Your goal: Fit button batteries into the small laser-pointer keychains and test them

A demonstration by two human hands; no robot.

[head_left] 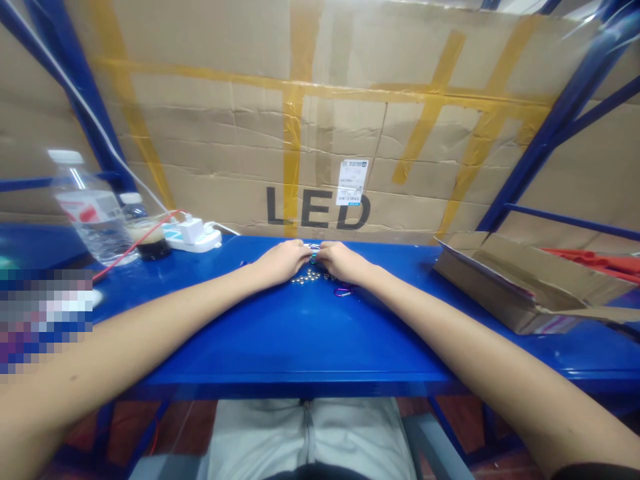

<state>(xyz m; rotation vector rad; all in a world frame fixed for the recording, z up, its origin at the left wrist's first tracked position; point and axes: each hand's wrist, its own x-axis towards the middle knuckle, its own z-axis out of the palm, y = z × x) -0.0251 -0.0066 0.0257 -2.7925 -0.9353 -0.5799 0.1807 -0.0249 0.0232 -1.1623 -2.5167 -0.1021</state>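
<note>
At the far side of the blue table (310, 333), my left hand (285, 261) and my right hand (345, 261) meet with fingers closed in a pinch. Between the fingertips shows a small shiny metal piece (314, 249) with a bit of teal on it; its kind is too small to make out. Several small silvery metal pieces (306, 277) lie on the table just below the hands, partly hidden by my right hand. A purple carabiner (343, 291) rests under my right wrist.
An open cardboard box (505, 293) stands at right, with red items (595, 263) behind it. On the left are a water bottle (87, 207), a small dark-filled bottle (150, 240) and a white power strip (200, 240) with cables. A large cardboard sheet (225, 147) marked LED stands behind the table.
</note>
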